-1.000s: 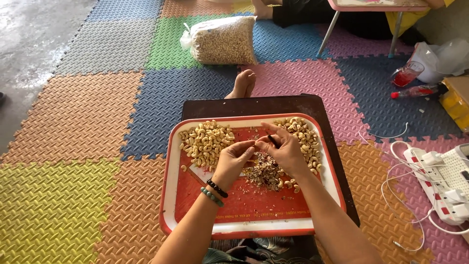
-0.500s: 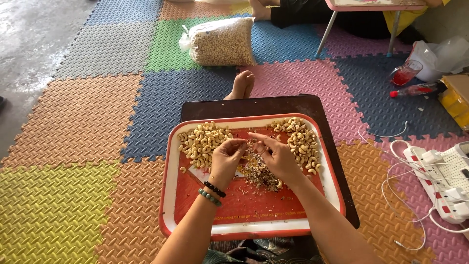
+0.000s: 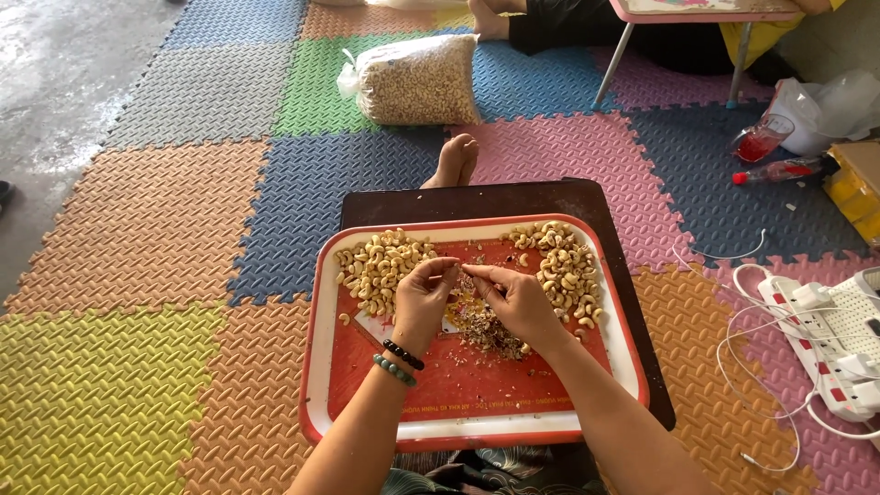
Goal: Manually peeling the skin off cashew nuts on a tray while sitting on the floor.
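Both hands are meeting over the middle of the red tray [image 3: 321, 367], left hand [image 3: 423, 298] and right hand [image 3: 515, 298] pinching fingertips narrowly together on what looks like one cashew, too small to confirm, right above the heap of peeled skins [image 3: 481, 321]. Cashew pile [image 3: 380, 266] is sitting left of the hands and another cashew pile [image 3: 564, 266] right, so a good share looks sorted, judging by the skins, but which pile is finished is unclear. Tray is resting on a dark board [image 3: 477, 197], with a full bag of nuts [image 3: 417, 81] lying well apart on the foam mats [image 3: 137, 275], suggesting plenty left.

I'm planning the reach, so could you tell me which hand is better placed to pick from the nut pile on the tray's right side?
Right hand: it sits beside the right nut pile, likely closer than the left hand.
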